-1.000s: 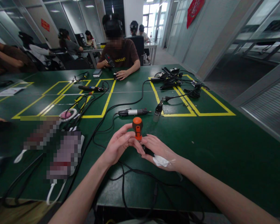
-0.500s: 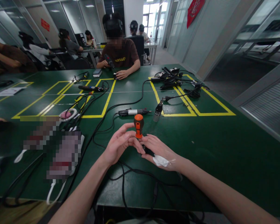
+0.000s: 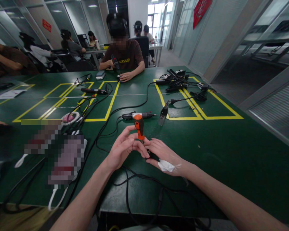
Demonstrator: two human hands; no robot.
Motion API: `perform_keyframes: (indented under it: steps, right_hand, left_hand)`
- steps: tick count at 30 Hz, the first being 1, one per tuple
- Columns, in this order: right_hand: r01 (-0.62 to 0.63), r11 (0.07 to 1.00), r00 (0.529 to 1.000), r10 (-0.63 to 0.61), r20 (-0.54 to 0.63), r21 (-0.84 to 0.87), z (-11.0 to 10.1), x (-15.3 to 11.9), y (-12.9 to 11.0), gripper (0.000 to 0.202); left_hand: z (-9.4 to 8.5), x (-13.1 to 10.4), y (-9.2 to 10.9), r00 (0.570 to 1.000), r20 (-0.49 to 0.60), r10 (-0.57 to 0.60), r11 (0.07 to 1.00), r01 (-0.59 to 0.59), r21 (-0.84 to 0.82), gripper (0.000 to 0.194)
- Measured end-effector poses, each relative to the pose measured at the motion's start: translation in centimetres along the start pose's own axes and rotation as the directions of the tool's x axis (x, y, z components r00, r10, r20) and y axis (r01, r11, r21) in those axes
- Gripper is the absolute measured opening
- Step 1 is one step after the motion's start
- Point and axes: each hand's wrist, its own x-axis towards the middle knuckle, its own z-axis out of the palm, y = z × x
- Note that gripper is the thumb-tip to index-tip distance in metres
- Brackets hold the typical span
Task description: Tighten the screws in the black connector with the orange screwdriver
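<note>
A screwdriver [image 3: 139,126] with an orange and black handle stands nearly upright between my hands, leaning left. My left hand [image 3: 122,147] has its curled fingers around the screwdriver, the index finger behind its handle. The other left fingertips reach toward a small black part [image 3: 148,152] with a round metallic end. Palm down, my right hand [image 3: 160,152] grips this part low over the table, hiding most of it. White tape [image 3: 167,166] covers the right wrist side. The screwdriver's tip is hidden by my fingers.
Just beyond my hands lie a silver-and-black electric screwdriver [image 3: 138,115] and a standing black tool [image 3: 163,114] with a clear lower end. Black cables [image 3: 135,175] cross the green table. Pouches [image 3: 67,160] lie left; a tangled cable pile [image 3: 174,78] sits back right. A co-worker [image 3: 121,54] drills opposite.
The screwdriver's handle has tipped left and slightly nearer to my left hand. Both my hands stay almost where they were. Opposite, the co-worker's drill has shifted a little.
</note>
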Motion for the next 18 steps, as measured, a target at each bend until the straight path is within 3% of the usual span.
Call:
perform_keyframes:
  steps: [4,13,18]
  right_hand:
    - [-0.005,1.000,1.000,0.005,-0.007,0.005,-0.10,0.06,-0.07,0.028]
    - [-0.011,1.000,1.000,0.011,0.002,0.003,-0.32,-0.02,-0.15,0.026]
    - [-0.009,1.000,1.000,0.009,0.016,-0.013,-0.35,0.02,-0.14,0.022]
  left_hand:
    - [0.05,0.01,0.12,0.999,-0.008,-0.038,0.999,0.038,0.021,0.047]
    - [-0.20,0.01,-0.01,1.000,0.022,-0.014,1.000,0.015,-0.017,0.032]
    - [-0.13,0.05,0.05,0.999,0.016,-0.028,1.000,0.028,-0.006,0.046]
